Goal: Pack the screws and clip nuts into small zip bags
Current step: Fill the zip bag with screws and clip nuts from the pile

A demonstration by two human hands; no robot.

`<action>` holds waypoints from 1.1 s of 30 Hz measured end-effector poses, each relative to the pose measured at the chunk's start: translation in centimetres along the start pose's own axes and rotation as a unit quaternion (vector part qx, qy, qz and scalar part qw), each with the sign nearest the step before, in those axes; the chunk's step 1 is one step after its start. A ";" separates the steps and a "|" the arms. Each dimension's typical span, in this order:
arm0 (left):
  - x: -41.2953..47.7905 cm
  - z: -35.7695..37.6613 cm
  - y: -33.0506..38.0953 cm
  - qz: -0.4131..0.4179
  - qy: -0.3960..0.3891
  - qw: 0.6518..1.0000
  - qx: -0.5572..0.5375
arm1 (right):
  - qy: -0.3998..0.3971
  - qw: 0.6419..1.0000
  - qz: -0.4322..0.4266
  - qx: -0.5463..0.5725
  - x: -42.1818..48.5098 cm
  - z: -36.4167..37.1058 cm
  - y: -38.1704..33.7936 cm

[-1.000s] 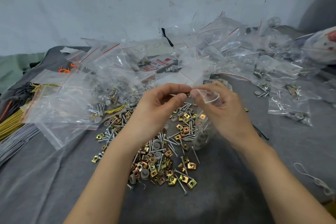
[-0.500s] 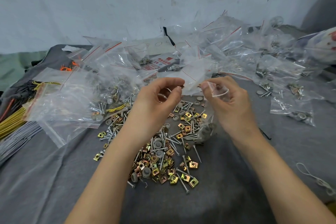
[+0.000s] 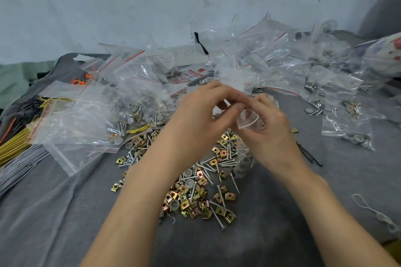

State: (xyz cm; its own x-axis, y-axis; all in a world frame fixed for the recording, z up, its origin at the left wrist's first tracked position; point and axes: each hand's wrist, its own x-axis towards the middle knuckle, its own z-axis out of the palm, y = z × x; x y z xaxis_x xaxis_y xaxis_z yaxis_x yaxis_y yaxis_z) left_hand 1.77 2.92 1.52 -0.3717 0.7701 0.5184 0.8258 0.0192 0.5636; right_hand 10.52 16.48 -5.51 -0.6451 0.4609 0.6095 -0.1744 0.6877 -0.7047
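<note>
Head: left hand (image 3: 199, 115), right hand (image 3: 272, 130) pinch zip bag (image 3: 247, 119).

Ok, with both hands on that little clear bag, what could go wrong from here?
The small clear plastic zip bag, pinched by the left hand and right hand, looks unsealed at its mouth; tipping it could spill its contents. It hangs over the loose pile of silver screws and brass-coloured clip nuts, so spilled pieces would mix back in. Grey round caps lie among them and might be packed by mistake.
</note>
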 end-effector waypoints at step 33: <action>-0.8 0.8 -3.7 -0.228 0.053 0.915 -0.330 | -0.018 0.996 0.072 0.041 -0.7 0.2 -0.6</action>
State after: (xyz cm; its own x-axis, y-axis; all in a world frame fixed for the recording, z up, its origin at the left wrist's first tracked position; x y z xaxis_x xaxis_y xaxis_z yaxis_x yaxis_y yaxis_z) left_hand -0.66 2.79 -1.53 -0.6814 0.7112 0.1730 0.1524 -0.0933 0.9839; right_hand 10.96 15.66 -5.59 -0.6932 0.5301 0.4883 -0.1375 0.5678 -0.8116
